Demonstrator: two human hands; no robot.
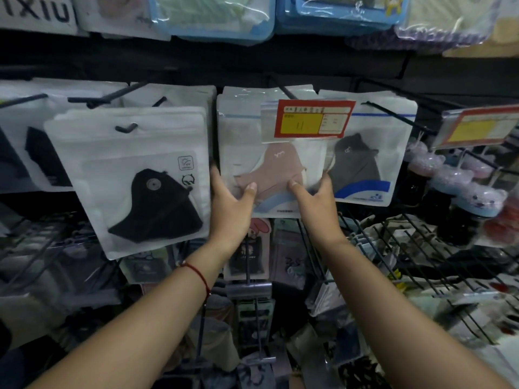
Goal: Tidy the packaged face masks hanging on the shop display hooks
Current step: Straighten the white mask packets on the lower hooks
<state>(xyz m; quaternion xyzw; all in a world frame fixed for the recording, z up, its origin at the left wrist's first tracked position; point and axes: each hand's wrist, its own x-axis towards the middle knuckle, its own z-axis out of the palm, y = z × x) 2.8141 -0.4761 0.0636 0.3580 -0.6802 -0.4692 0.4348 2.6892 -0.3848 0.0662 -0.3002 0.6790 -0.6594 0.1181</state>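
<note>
A stack of clear packets with a pink face mask (280,161) hangs on the middle hook. My left hand (231,204) grips the stack's lower left edge, thumb on the front, fingers behind. My right hand (313,196) grips the lower right edge the same way. A red and yellow price tag (313,119) hangs in front of the stack's top. To the left hangs a tilted packet with a black mask (132,178) on its hook (126,127). To the right hangs a packet with a dark grey mask (368,161).
More mask packets hang on the far left (36,153) and in the row above (213,15). A second price tag (477,126) juts out at right, above bear-lidded bottles (474,203). Wire racks (407,248) and small packets (252,248) sit below my arms.
</note>
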